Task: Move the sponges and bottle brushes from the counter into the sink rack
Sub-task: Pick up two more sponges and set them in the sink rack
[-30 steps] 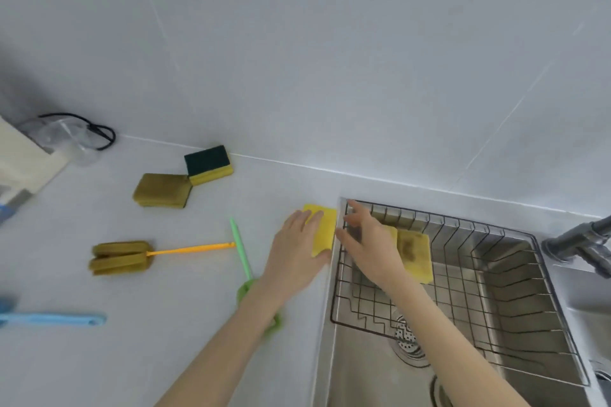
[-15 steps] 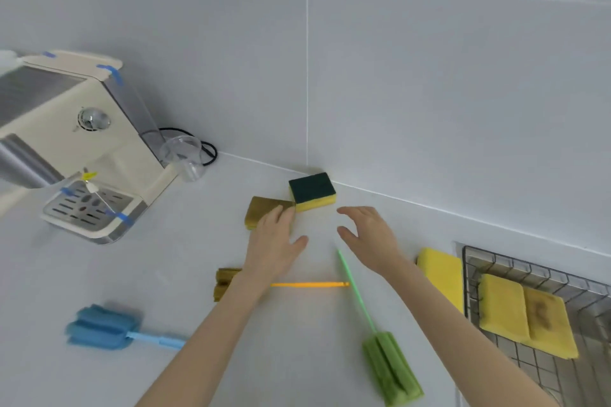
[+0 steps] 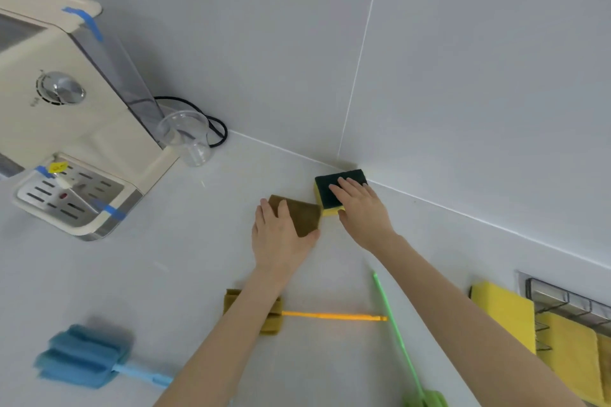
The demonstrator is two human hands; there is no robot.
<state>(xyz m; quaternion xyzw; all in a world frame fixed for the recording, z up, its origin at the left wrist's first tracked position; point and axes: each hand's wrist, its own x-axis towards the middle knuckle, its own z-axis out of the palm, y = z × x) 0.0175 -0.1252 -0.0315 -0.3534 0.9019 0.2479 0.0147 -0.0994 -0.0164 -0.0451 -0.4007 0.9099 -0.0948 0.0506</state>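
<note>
Olive-brown rectangular sponge point(image 3: 302, 213) and green-topped yellow sponge point(image 3: 334, 190), touching near the wall, now lie under the left hand point(image 3: 281, 235) and right hand point(image 3: 362, 208), which half a second ago hovered short; neither is visibly gripped or lifted. Visible: three bottle brushes, one yellow sponge point(image 3: 502, 311) beside the wire sink rack point(image 3: 562, 299), two inside.

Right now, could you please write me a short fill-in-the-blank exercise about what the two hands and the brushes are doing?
1. The left hand lies on the ____ sponge.
2. The right hand covers the sponge with the dark ____ top.
3. The orange brush handle meets the ____ handle.
4. The ____ bottle brush lies nearest the coffee machine.

Missing words: brown; green; green; blue
</note>
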